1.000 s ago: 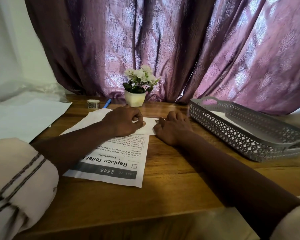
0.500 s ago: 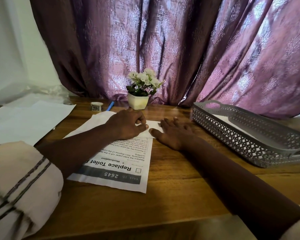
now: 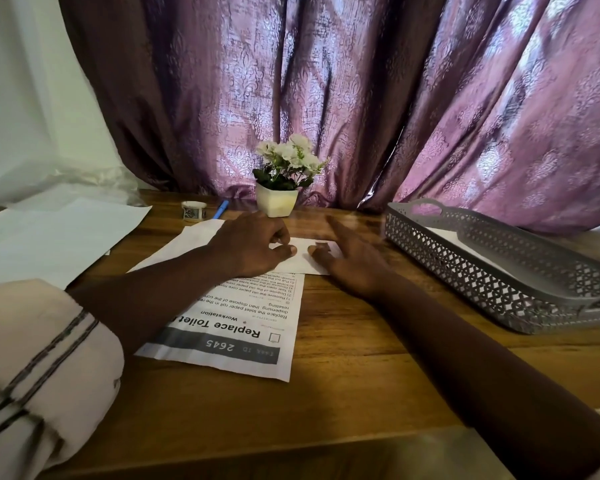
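Observation:
A printed sheet [image 3: 236,337] headed "Replace Toilet" with the number 2645 lies on the wooden table [image 3: 343,375], upside down to me. Its far end is folded over into a white flap [image 3: 303,259]. My left hand [image 3: 250,244] rests on that flap with curled fingers and the thumb pressed flat on the paper. My right hand [image 3: 347,258] lies beside it with fingers spread and straight, fingertips on the flap's right part; it is blurred.
A grey perforated tray [image 3: 492,271] holding white paper stands at the right. A white pot of flowers [image 3: 278,199], a blue pen [image 3: 220,209] and a small tape roll [image 3: 193,210] sit at the back by the purple curtain. Loose white sheets [image 3: 56,233] lie at the left.
My right hand has opened from loosely curled to spread fingers and slid forward over the folded flap. The left hand has stayed on the fold. My view has tilted up slightly.

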`<state>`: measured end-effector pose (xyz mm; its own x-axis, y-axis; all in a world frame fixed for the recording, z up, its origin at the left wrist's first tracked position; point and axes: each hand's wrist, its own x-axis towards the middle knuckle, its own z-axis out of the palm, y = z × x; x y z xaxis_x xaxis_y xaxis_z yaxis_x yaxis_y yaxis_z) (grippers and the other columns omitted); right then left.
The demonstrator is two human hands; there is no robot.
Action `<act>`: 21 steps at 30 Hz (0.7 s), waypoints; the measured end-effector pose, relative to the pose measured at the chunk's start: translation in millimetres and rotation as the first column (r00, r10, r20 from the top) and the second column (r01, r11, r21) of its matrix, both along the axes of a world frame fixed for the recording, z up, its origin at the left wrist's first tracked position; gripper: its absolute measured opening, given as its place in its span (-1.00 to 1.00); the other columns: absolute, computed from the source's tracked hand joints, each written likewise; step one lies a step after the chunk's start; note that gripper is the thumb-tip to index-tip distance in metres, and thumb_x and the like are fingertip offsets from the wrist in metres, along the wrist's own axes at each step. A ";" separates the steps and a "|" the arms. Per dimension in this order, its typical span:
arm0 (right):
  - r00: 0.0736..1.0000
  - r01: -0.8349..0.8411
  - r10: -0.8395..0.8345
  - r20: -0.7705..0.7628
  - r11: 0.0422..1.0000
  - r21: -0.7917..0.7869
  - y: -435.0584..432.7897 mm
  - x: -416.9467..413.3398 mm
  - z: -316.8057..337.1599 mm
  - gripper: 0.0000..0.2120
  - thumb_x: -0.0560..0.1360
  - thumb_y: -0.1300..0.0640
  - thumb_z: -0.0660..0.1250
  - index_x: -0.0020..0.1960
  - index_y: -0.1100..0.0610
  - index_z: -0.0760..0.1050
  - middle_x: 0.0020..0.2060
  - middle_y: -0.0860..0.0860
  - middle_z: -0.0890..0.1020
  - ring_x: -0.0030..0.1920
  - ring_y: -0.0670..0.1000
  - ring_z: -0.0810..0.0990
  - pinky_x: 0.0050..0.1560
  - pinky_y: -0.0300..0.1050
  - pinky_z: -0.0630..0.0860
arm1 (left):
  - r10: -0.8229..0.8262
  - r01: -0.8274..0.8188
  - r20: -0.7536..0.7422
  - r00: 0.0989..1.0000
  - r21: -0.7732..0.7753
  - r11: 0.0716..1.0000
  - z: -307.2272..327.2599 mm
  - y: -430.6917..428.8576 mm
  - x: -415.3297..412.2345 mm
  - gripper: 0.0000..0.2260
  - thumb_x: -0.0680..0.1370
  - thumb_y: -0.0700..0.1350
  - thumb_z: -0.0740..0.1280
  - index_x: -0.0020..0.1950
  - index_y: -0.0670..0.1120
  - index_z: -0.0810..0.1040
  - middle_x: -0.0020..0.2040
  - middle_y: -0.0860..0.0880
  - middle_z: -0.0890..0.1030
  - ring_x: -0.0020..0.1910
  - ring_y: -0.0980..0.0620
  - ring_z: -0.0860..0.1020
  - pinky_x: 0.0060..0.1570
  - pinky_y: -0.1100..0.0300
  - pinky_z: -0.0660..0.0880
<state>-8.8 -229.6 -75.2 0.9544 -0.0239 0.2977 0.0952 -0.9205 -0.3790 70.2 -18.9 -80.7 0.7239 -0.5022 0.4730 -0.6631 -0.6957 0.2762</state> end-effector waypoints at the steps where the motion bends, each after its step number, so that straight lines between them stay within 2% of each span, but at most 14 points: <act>1: 0.999 0.018 -0.020 0.034 0.998 0.057 -2.1 1.6 0.4 -0.24 0.61 -0.30 0.19 0.67 -0.06 0.00 0.62 0.03 0.25 0.60 0.12 0.22 0.56 0.13 0.19 | 0.011 -0.011 0.023 1.000 0.016 1.000 1.0 0.4 -2.3 -0.62 0.44 0.39 0.23 0.04 0.17 0.57 0.02 0.10 0.57 0.10 0.02 0.54 0.15 -0.04 0.50; 2: 0.999 0.033 -0.035 0.036 0.997 0.064 -3.8 4.0 0.2 -0.23 0.61 -0.30 0.18 0.68 -0.03 -0.02 0.60 0.05 0.29 0.58 0.13 0.26 0.54 0.13 0.22 | 0.014 -0.015 0.034 0.999 0.035 0.999 1.9 0.4 -4.5 -0.60 0.45 0.41 0.19 0.06 0.18 0.56 0.04 0.09 0.57 0.12 0.00 0.53 0.18 -0.07 0.48; 5: 0.999 0.026 -0.028 -0.031 0.997 -0.075 -0.3 10.6 2.6 -0.22 0.60 -0.37 0.08 0.67 -0.03 -0.05 0.59 0.08 0.32 0.56 0.19 0.29 0.52 0.27 0.23 | -0.003 -0.003 0.059 0.998 0.101 0.995 3.5 -0.5 -8.9 -0.62 0.51 0.39 0.16 0.04 0.16 0.56 0.02 0.07 0.54 0.14 -0.02 0.51 0.21 -0.10 0.44; 7: 0.998 -0.023 0.012 -0.062 0.984 -0.178 6.9 17.6 7.1 -0.22 0.59 -0.38 0.05 0.67 0.00 0.00 0.56 0.10 0.35 0.54 0.19 0.33 0.49 0.24 0.29 | -0.003 -0.010 0.102 0.995 0.127 0.992 3.9 -1.5 -10.4 -0.64 0.54 0.36 0.16 0.04 0.15 0.57 0.01 0.06 0.54 0.13 -0.01 0.52 0.20 -0.09 0.46; 11: 0.998 0.028 -0.048 -0.029 0.879 -0.477 21.1 31.8 14.7 -0.33 0.62 -0.35 0.01 0.53 0.06 0.33 0.47 0.17 0.39 0.46 0.20 0.34 0.35 0.17 0.38 | 0.014 -0.032 0.145 0.989 0.124 0.992 4.3 -2.5 -8.4 -0.78 0.60 0.18 0.25 0.11 0.11 0.58 0.10 0.03 0.59 0.17 -0.02 0.54 0.17 -0.05 0.49; 13: 0.998 0.049 -0.064 -0.011 0.862 -0.505 20.6 35.3 13.6 -0.31 0.59 -0.39 0.03 0.46 0.09 0.41 0.42 0.18 0.40 0.44 0.20 0.33 0.33 0.18 0.37 | 0.018 -0.041 0.155 0.988 0.147 0.988 6.4 -3.5 -9.4 -0.81 0.59 0.14 0.26 0.13 0.12 0.56 0.12 0.05 0.59 0.19 -0.03 0.54 0.19 -0.07 0.48; 15: 0.999 0.050 -0.045 0.022 0.893 -0.447 14.7 35.5 10.5 -0.30 0.56 -0.40 0.09 0.43 0.09 0.43 0.39 0.17 0.43 0.42 0.19 0.35 0.32 0.14 0.38 | 0.033 -0.070 0.195 0.980 0.191 0.979 8.2 -4.6 -13.9 -0.74 0.58 0.13 0.24 0.23 0.13 0.51 0.19 0.04 0.57 0.25 -0.05 0.53 0.26 -0.10 0.43; 17: 0.996 0.060 -0.037 0.076 0.944 -0.324 7.3 34.3 8.2 -0.37 0.51 -0.38 0.19 0.37 0.04 0.48 0.32 0.11 0.50 0.34 0.15 0.45 0.27 0.07 0.46 | 0.055 -0.131 0.310 0.949 0.229 0.965 11.1 -5.8 -19.8 -0.64 0.57 0.18 0.20 0.34 0.12 0.45 0.24 0.01 0.55 0.28 -0.08 0.51 0.30 -0.13 0.37; 19: 0.986 0.086 -0.070 0.152 0.991 -0.098 1.7 32.7 9.2 -0.51 0.46 -0.32 0.29 0.23 -0.03 0.55 0.17 0.02 0.63 0.15 0.07 0.59 0.15 0.04 0.57 | 0.079 -0.170 0.408 0.910 0.191 0.967 16.6 -6.7 -28.1 -0.58 0.57 0.23 0.15 0.37 0.09 0.44 0.23 0.00 0.54 0.26 -0.10 0.50 0.28 -0.14 0.35; 21: 0.965 0.127 -0.148 0.218 0.986 0.104 -5.7 28.8 14.6 -0.58 0.45 -0.27 0.34 0.17 -0.03 0.58 0.02 -0.01 0.69 0.04 0.07 0.65 0.06 0.00 0.60 | 0.067 -0.122 0.456 0.887 0.091 0.988 26.2 -12.4 -39.4 -0.58 0.58 0.25 0.13 0.32 0.06 0.48 0.19 0.00 0.55 0.21 -0.09 0.50 0.22 -0.13 0.37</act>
<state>20.0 -235.3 -60.6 0.8492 -0.1863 0.4942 0.0618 -0.8943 -0.4432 30.8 -31.3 -54.5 0.4928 -0.5123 0.7034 -0.6267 -0.7697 -0.1215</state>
